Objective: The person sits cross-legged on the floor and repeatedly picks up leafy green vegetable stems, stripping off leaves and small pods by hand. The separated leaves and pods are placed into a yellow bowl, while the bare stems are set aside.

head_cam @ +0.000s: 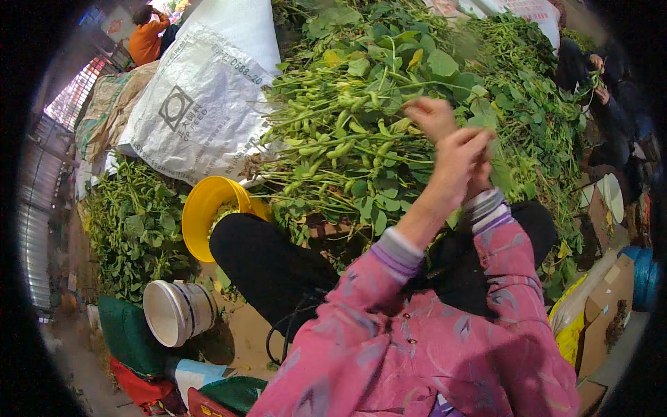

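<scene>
Over a heap of pod-bearing bean plants [338, 135], probably soybeans, my two hands come together. My left hand [461, 148] is in front, its fingers bent and bunched to the right. Behind it my right hand [432, 119] seems to reach across to the left, blurred, its wrist partly covered by the left hand. Whether either hand holds a pod or stem cannot be made out. Green pods [341, 150] cluster on stems left of the hands, with broad leaves [443, 61] beyond. A yellow bucket [195, 224] leans by my left knee, with green contents partly visible.
A white woven sack [208, 104] lies at upper left, with more plants [140, 224] below it. A white pail [164, 313] lies tipped at lower left. Cardboard [607, 313] stands at right. One person in orange [146, 39] sits far left; another person's hands [599, 78] hold a stem at right.
</scene>
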`<state>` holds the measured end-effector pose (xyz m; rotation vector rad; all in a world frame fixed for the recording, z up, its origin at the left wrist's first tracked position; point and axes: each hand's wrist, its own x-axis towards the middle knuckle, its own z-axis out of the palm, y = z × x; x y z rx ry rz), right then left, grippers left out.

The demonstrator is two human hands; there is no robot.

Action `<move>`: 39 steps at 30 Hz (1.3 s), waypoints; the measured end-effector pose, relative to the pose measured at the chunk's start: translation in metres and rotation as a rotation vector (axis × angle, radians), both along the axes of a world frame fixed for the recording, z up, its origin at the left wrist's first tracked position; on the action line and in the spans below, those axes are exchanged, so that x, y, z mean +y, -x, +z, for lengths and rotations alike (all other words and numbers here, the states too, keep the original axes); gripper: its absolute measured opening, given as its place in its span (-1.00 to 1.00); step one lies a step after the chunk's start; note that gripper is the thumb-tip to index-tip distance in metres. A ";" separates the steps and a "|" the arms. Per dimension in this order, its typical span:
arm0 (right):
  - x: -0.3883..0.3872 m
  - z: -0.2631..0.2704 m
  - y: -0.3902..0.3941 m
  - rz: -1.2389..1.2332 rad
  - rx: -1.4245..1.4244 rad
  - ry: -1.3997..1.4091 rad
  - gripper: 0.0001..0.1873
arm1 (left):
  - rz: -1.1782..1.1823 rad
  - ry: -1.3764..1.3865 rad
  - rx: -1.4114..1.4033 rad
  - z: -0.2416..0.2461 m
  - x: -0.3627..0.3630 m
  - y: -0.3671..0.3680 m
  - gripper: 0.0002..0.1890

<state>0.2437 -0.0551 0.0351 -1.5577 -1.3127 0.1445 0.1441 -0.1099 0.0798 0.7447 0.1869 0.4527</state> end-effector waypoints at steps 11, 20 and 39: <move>-0.003 -0.002 0.015 -0.041 -0.092 0.150 -0.81 | 0.286 0.058 0.238 -0.077 0.029 0.092 -0.80; 0.038 -0.019 0.050 -0.204 -0.380 0.479 -0.61 | 0.318 0.048 0.208 -0.086 0.032 0.078 -0.47; -0.049 -0.014 0.055 -0.259 0.008 0.071 -0.85 | 0.303 0.133 0.185 -0.101 0.032 0.076 -0.73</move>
